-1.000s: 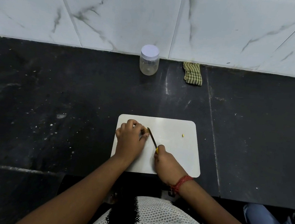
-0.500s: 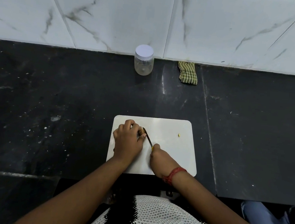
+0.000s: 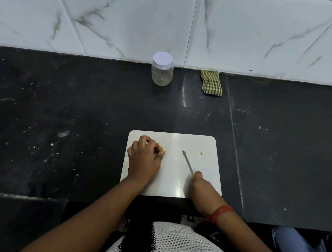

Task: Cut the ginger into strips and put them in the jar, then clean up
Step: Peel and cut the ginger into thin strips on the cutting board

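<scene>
Risk, slipping: ginger (image 3: 160, 150) being small and mostly covered, rolling under a careless cut and bringing the blade toward the fingertips.
Risk, scattering: cut bits flying off the board (image 3: 176, 143) onto the dark table (image 3: 82, 108), one pale chip (image 3: 201, 152) already lying loose near the far right of the board.
Risk, jar: jar (image 3: 162, 69) standing well apart at the wall with its white lid on, needing opening before any strips are going in.
Ginger, look: a small brownish, knobbly lump, only its right end peeking out; too hidden for judging how much is cut.
Ginger, place: lying on the left part of the board, under the left hand.
Left hand (image 3: 143, 158): curling over the ginger, fingers bent and pinning it to the board.
Right hand (image 3: 201, 186): gripping the handle of the knife (image 3: 187, 162), thin blade pointing away toward the wall, well apart from the ginger.
Cloth (image 3: 211, 82): lying folded by the wall, right of the jar, waiting for the cleaning.
Stage: judging as early in the cutting.
</scene>
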